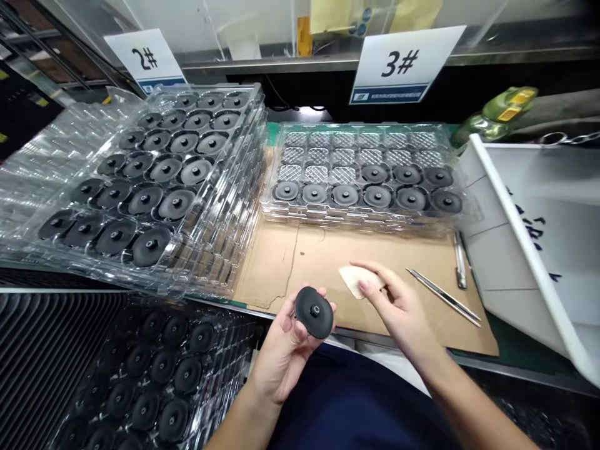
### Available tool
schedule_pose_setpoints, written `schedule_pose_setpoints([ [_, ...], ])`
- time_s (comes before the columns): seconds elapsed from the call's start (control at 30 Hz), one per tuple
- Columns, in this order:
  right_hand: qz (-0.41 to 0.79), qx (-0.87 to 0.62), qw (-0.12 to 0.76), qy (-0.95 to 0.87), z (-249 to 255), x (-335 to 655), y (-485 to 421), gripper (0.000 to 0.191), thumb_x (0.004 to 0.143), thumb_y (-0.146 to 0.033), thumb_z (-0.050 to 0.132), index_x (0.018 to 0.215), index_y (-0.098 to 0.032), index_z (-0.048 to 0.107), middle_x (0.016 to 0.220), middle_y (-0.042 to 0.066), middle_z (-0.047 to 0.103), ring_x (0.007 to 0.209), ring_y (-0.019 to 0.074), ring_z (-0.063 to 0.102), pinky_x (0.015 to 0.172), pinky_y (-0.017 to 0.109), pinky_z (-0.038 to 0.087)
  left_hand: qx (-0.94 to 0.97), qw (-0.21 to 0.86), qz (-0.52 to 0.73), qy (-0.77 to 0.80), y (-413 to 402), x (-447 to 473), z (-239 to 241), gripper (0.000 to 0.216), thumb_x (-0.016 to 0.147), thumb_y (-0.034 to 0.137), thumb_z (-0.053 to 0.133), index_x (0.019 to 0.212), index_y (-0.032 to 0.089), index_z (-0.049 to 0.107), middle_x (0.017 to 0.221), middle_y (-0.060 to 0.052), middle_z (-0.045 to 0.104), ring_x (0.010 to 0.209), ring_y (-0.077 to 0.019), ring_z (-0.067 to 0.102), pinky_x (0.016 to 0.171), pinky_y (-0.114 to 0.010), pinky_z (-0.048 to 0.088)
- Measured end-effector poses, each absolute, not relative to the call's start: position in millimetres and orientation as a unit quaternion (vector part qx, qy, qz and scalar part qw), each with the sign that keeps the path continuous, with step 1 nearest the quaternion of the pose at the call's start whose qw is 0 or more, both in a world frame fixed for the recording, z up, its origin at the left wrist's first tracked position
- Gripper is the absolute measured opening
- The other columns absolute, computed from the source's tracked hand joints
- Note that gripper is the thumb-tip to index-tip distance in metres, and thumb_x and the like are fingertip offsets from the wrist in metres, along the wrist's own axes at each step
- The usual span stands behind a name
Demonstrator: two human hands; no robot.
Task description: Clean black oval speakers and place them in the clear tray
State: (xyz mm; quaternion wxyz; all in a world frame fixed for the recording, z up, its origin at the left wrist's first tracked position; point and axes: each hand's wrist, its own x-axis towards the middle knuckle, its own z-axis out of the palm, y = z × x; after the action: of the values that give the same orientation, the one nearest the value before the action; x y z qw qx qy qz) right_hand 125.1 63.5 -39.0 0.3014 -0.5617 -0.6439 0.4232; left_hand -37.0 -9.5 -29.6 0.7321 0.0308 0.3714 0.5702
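Observation:
My left hand [281, 347] grips a black round disc [314, 312] with a small centre hub, held up over the near edge of the bench. My right hand [391, 300] pinches a small cream-white wedge-shaped pad [355, 279] just right of the disc, above the cardboard sheet [328, 253]. Both hands are closed on what they hold.
A stack of clear trays [154, 181] full of black discs sits at the left under the sign 2#. A partly filled clear tray [360, 181] lies at the back centre under the sign 3#. Metal tweezers [443, 295], a white bin [529, 250] and a lower tray of discs [154, 375] are nearby.

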Motion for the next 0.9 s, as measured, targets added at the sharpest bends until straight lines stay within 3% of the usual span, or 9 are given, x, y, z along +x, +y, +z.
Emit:
schedule_pose_setpoints([
  [0.1,0.364,-0.453,0.4,-0.709,11.4,112.8,45.4,0.025,0.09,-0.024,0.047,0.113,-0.024,0.057,0.102,0.004,0.068,0.09,0.0172,0.062,0.075,0.029,0.05,0.065,0.751,0.552,0.356,-2.1,-32.6,-18.2,0.057,0.062,0.031,0.081,0.116,0.024,0.063,0.121,-0.009,0.064,0.105,-0.0226,0.063,0.087,-0.027,0.052],
  [0.27,0.377,-0.37,0.351,-0.773,36.7,112.3,23.9,0.026,0.087,-0.012,0.045,0.11,-0.02,0.056,0.092,0.001,0.069,0.078,0.0125,0.062,0.067,0.025,0.048,0.122,0.743,0.549,0.362,2.3,-25.5,-0.1,0.06,0.057,0.033,0.083,0.113,0.025,0.065,0.115,-0.006,0.067,0.1,-0.0199,0.065,0.083,-0.024,0.051],
  [0.43,0.26,-0.375,0.448,-0.769,40.4,120.5,20.7,0.029,0.087,-0.009,0.046,0.114,-0.016,0.053,0.096,0.004,0.069,0.081,0.0125,0.06,0.071,0.027,0.045,0.185,0.751,0.534,0.343,-0.3,-13.9,13.9,0.061,0.055,0.031,0.084,0.113,0.023,0.066,0.113,-0.006,0.069,0.104,-0.0198,0.063,0.091,-0.024,0.047],
  [0.57,0.273,-0.364,0.431,-0.779,40.4,124.0,12.7,0.028,0.085,-0.007,0.045,0.11,-0.014,0.055,0.085,0.003,0.068,0.069,0.0111,0.058,0.062,0.025,0.044,0.165,0.76,0.527,0.343,-4.7,-10.9,15.2,0.065,0.055,0.026,0.085,0.116,0.026,0.064,0.116,-0.005,0.068,0.102,-0.0198,0.064,0.09,-0.026,0.048],
  [0.7,0.227,-0.39,0.455,-0.768,43.7,125.0,15.2,0.026,0.087,-0.009,0.047,0.111,-0.015,0.054,0.097,0.005,0.069,0.08,0.0132,0.061,0.07,0.027,0.045,0.185,0.755,0.519,0.356,-7.3,-7.3,15.6,0.06,0.057,0.023,0.084,0.113,0.025,0.066,0.115,-0.004,0.069,0.11,-0.0177,0.06,0.096,-0.023,0.043],
  [0.77,0.237,-0.351,0.458,-0.781,43.8,130.6,10.3,0.027,0.087,-0.008,0.046,0.112,-0.015,0.054,0.094,0.003,0.07,0.073,0.0116,0.06,0.069,0.027,0.044,0.183,0.762,0.513,0.349,-8.6,-9.4,17.7,0.062,0.053,0.025,0.086,0.112,0.026,0.066,0.113,-0.003,0.07,0.105,-0.0181,0.063,0.094,-0.025,0.045],
  [0.9,0.25,-0.389,0.375,-0.803,45.6,145.3,-1.0,0.026,0.087,-0.007,0.045,0.11,-0.015,0.056,0.088,0.002,0.069,0.065,0.01,0.056,0.062,0.026,0.04,0.152,0.779,0.499,0.347,-14.0,-14.7,20.7,0.064,0.052,0.033,0.086,0.113,0.026,0.065,0.112,-0.002,0.07,0.1,-0.0172,0.064,0.09,-0.024,0.047],
])
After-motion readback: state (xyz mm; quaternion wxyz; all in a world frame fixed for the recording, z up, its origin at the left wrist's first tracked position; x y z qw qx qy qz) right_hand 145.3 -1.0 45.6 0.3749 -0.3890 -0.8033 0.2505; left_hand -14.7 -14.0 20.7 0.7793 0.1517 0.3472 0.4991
